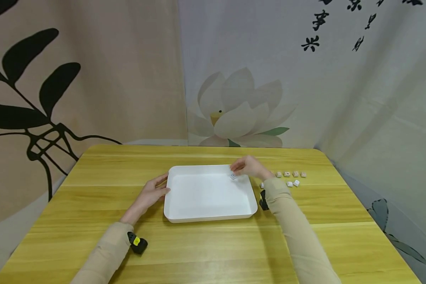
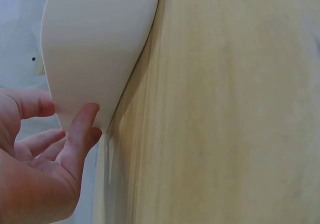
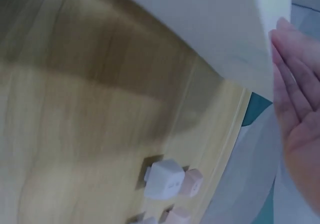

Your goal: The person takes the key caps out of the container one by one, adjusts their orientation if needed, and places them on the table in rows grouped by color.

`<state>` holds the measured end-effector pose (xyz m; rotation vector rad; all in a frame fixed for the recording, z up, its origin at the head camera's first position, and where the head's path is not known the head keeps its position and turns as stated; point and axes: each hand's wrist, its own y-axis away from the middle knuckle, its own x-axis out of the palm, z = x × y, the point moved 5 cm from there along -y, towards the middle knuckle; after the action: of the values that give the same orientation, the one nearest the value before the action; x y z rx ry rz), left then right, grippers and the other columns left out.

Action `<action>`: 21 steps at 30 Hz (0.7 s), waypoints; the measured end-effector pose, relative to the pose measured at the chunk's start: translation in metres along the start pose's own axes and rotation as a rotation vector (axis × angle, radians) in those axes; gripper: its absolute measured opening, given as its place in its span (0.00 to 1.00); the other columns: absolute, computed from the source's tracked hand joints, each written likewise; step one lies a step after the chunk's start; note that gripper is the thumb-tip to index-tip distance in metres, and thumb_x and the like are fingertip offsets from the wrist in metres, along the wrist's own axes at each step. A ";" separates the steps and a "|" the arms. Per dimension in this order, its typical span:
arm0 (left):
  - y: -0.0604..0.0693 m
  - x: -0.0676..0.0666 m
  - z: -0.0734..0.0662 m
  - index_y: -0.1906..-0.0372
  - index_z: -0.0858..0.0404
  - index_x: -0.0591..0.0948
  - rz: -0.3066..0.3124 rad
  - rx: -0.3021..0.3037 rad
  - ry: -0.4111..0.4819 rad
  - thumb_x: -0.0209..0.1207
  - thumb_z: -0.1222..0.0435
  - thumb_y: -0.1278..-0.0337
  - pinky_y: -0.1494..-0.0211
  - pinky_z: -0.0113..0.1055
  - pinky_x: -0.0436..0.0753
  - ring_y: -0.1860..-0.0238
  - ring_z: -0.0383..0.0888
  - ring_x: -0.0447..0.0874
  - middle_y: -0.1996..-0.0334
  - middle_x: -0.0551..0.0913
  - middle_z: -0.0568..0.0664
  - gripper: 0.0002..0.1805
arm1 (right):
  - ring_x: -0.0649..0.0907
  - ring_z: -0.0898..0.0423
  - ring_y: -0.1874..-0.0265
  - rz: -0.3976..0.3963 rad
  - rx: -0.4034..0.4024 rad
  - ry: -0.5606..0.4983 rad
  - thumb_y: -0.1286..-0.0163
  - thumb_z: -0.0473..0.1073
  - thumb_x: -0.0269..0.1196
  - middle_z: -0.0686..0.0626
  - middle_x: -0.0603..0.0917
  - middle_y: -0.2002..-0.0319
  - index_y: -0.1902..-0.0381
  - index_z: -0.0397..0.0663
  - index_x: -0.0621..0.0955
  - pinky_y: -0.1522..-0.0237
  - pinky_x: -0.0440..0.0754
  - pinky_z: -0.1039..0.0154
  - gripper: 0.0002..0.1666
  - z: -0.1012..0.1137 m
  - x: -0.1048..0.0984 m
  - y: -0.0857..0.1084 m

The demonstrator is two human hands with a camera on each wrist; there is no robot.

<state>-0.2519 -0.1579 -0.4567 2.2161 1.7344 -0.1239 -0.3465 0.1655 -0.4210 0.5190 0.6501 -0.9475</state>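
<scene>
A shallow white tray (image 1: 209, 197) sits on the wooden table. My left hand (image 1: 152, 194) grips its left side; in the left wrist view the thumb (image 2: 82, 121) lies against the tray's outer wall (image 2: 100, 49). Over the tray's far right corner is my right hand (image 1: 250, 166), its fingers pointing down inside the rim. A small white keycap (image 1: 233, 176) with a dark mark shows right at those fingertips; whether they pinch it cannot be told. In the right wrist view the right hand's fingers (image 3: 295, 79) reach past the tray wall (image 3: 215, 29), and that keycap is hidden.
Right of the tray, several keycaps lie on the table: a back row of pinkish ones (image 1: 286, 174) and a nearer row of white ones (image 1: 289, 184), partly covered by the right forearm (image 1: 298, 225). A printed curtain (image 1: 248, 79) hangs behind the table's far edge.
</scene>
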 end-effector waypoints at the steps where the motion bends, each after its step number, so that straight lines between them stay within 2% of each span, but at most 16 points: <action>1: 0.000 0.000 0.000 0.25 0.66 0.49 0.000 -0.001 0.001 0.48 0.72 0.34 0.46 0.41 0.83 0.28 0.63 0.56 0.26 0.48 0.66 0.35 | 0.85 0.50 0.55 0.002 -0.008 0.031 0.40 0.33 0.66 0.41 0.86 0.53 0.51 0.37 0.83 0.51 0.84 0.61 0.17 0.001 0.001 0.000; 7: 0.000 0.000 0.000 0.25 0.66 0.49 -0.002 -0.006 0.006 0.49 0.72 0.34 0.46 0.40 0.84 0.28 0.63 0.56 0.26 0.49 0.65 0.35 | 0.86 0.52 0.57 0.017 -0.044 0.192 0.44 0.30 0.68 0.43 0.87 0.57 0.56 0.38 0.85 0.54 0.85 0.62 0.16 0.006 0.006 -0.001; 14: 0.000 0.000 0.001 0.25 0.66 0.49 0.003 0.003 0.009 0.49 0.72 0.34 0.47 0.39 0.84 0.28 0.63 0.56 0.26 0.49 0.65 0.35 | 0.83 0.58 0.64 -0.001 -0.059 0.358 0.48 0.28 0.68 0.48 0.88 0.63 0.62 0.44 0.87 0.60 0.83 0.67 0.15 0.009 0.013 -0.005; 18: 0.000 0.000 0.001 0.25 0.66 0.49 0.005 0.010 0.009 0.48 0.72 0.34 0.46 0.40 0.84 0.28 0.63 0.56 0.26 0.48 0.66 0.35 | 0.81 0.59 0.67 -0.015 -0.042 0.399 0.47 0.28 0.68 0.49 0.87 0.65 0.62 0.45 0.87 0.61 0.82 0.67 0.14 0.013 0.014 -0.003; 21: 0.000 0.000 0.000 0.25 0.66 0.49 0.006 0.011 0.009 0.48 0.72 0.34 0.46 0.40 0.83 0.28 0.63 0.55 0.26 0.48 0.66 0.36 | 0.81 0.58 0.66 -0.021 -0.031 0.365 0.46 0.28 0.68 0.49 0.87 0.64 0.62 0.45 0.87 0.60 0.82 0.67 0.13 0.012 0.013 -0.003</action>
<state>-0.2514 -0.1582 -0.4571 2.2333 1.7352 -0.1232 -0.3406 0.1488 -0.4222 0.6656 0.9986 -0.8679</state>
